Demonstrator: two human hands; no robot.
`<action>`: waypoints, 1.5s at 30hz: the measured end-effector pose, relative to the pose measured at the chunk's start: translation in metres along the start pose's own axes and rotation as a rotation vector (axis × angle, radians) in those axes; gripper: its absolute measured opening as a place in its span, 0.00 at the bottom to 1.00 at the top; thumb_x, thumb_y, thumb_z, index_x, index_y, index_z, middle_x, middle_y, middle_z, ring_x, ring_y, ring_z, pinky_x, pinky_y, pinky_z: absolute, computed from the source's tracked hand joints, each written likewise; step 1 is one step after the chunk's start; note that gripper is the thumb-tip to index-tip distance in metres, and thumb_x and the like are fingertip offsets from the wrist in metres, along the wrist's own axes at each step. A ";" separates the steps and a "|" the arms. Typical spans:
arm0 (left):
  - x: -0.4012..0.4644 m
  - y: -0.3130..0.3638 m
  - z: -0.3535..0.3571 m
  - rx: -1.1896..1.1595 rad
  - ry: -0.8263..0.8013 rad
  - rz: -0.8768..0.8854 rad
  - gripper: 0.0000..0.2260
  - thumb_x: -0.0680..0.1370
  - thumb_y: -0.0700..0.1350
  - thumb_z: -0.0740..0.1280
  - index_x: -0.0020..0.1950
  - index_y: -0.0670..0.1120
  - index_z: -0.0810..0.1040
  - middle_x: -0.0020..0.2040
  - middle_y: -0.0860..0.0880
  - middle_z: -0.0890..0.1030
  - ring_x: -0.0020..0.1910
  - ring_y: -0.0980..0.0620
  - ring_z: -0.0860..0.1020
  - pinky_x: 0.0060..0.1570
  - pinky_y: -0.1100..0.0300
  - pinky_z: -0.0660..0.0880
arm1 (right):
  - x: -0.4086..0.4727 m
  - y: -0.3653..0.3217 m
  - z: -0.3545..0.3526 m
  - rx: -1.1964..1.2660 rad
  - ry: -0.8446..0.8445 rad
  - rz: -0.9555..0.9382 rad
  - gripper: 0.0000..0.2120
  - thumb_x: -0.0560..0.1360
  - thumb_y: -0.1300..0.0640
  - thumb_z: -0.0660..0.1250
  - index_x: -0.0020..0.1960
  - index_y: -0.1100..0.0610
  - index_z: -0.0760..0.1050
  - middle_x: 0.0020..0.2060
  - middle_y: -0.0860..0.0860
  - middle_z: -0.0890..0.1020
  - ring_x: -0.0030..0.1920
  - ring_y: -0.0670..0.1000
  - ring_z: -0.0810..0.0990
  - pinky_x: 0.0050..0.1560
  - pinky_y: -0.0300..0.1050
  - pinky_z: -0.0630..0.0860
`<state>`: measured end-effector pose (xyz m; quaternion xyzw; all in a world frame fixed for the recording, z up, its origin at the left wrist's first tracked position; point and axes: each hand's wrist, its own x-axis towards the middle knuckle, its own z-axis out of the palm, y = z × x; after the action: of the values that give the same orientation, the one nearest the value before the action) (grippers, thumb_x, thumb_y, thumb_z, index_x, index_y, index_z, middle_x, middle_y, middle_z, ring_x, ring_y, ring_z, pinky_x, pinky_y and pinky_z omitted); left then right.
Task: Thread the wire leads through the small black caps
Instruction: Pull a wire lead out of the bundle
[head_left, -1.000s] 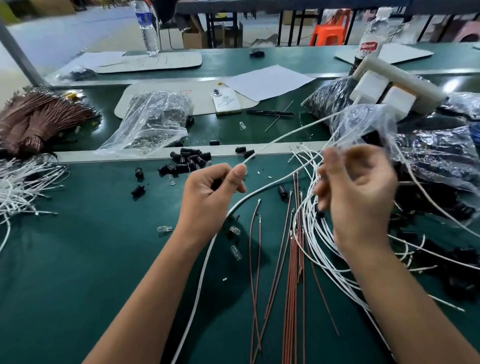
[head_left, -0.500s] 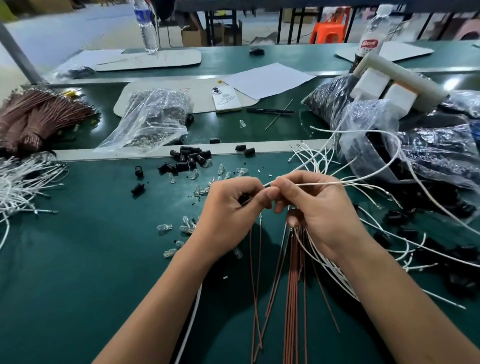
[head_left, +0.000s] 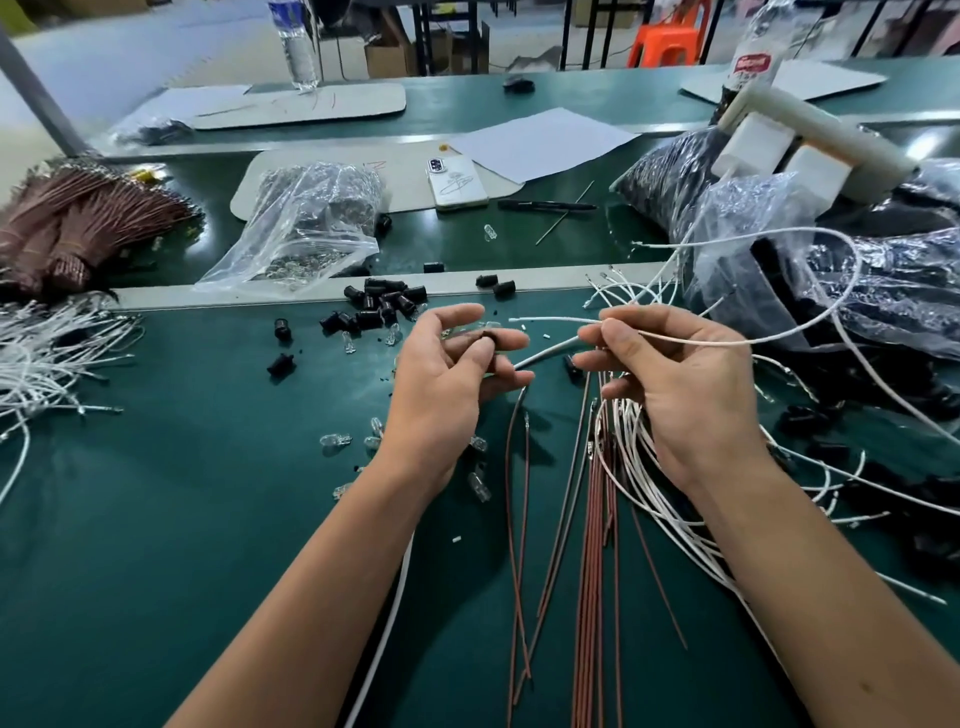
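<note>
A: Head view, only one. What have my hands got?

B: Left hand (head_left: 452, 374) pinches a small black cap (head_left: 488, 338) between thumb and fingers (head_left: 506, 340), raised over the green bench (head_left: 156, 519). A white wire lead (head_left: 545, 352) comes out from that grip toward the right.

A: Right?

B: Right hand (head_left: 680, 384) has thumb and forefinger closed on a second, thinner white lead (head_left: 727, 340); its free tip (head_left: 514, 319) points left at the cap, just beside it, not touching. The rest loops right over the plastic bags (head_left: 753, 218).

A: Threaded yet?

B: Can't tell if the thicker lead runs through the cap, the fingers hide it. The thin tip looks not yet in.

A: Handling?

B: My read: the lead is light and springy, it'll bow if I push from far back, so I'd pinch close behind the tip. The cap is tiny, hard, easy to drop; hold its sides, keep the bore clear.

A: Spares?

B: Loose black caps (head_left: 384, 304) at the bench's far edge, brown leads (head_left: 592, 571) and white leads (head_left: 654, 483) under my right wrist.
</note>
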<state>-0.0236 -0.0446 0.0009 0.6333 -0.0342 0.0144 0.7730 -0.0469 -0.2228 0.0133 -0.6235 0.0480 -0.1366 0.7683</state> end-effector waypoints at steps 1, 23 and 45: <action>0.000 -0.001 0.000 0.010 -0.002 0.020 0.08 0.84 0.31 0.57 0.60 0.39 0.71 0.48 0.42 0.86 0.36 0.52 0.79 0.44 0.57 0.81 | 0.000 0.000 0.000 -0.004 0.003 -0.006 0.03 0.79 0.66 0.70 0.52 0.63 0.81 0.42 0.57 0.88 0.38 0.54 0.88 0.29 0.37 0.77; 0.002 -0.006 -0.003 0.042 0.179 0.136 0.02 0.78 0.35 0.71 0.47 0.41 0.81 0.35 0.47 0.83 0.36 0.48 0.84 0.43 0.55 0.83 | 0.007 0.010 0.028 0.126 -0.090 0.045 0.05 0.76 0.70 0.73 0.47 0.62 0.83 0.42 0.58 0.88 0.42 0.54 0.88 0.42 0.39 0.82; 0.001 -0.005 0.000 0.009 0.184 0.101 0.03 0.79 0.40 0.72 0.48 0.40 0.83 0.35 0.45 0.84 0.35 0.48 0.84 0.41 0.56 0.82 | 0.011 0.011 0.015 -0.075 -0.057 -0.098 0.04 0.76 0.66 0.75 0.47 0.59 0.82 0.38 0.53 0.86 0.36 0.50 0.85 0.31 0.40 0.77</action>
<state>-0.0226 -0.0460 -0.0040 0.6302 0.0052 0.1118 0.7683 -0.0315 -0.2098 0.0067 -0.6570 0.0006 -0.1545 0.7379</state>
